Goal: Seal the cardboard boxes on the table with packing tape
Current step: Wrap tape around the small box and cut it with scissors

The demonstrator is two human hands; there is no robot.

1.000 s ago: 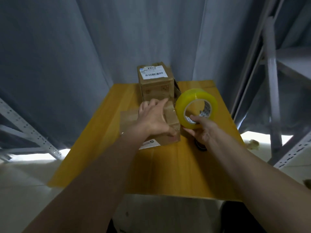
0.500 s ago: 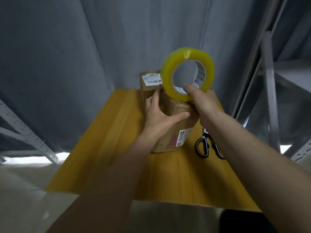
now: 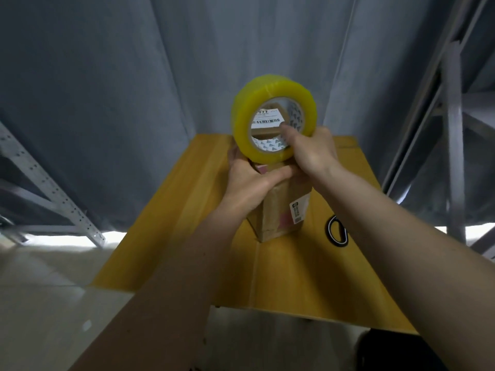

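Note:
A brown cardboard box (image 3: pixel 278 210) stands on end on the yellow table (image 3: pixel 294 274), tilted a little. My left hand (image 3: pixel 251 180) grips its upper end, thumb across the near face. My right hand (image 3: pixel 312 149) holds a yellow roll of packing tape (image 3: pixel 270 95) upright just above the box top, with one finger through the core. A second cardboard box (image 3: pixel 267 120) with a white barcode label shows through the roll's hole, at the back of the table.
Black-handled scissors (image 3: pixel 336 234) lie on the table right of the box, partly under my right forearm. Grey curtains hang behind the table. Metal shelving frames stand at the left (image 3: pixel 53 194) and right (image 3: pixel 452 140).
The tape roll has come down and to the left, now over the box top. The box stands more upright under my left hand.

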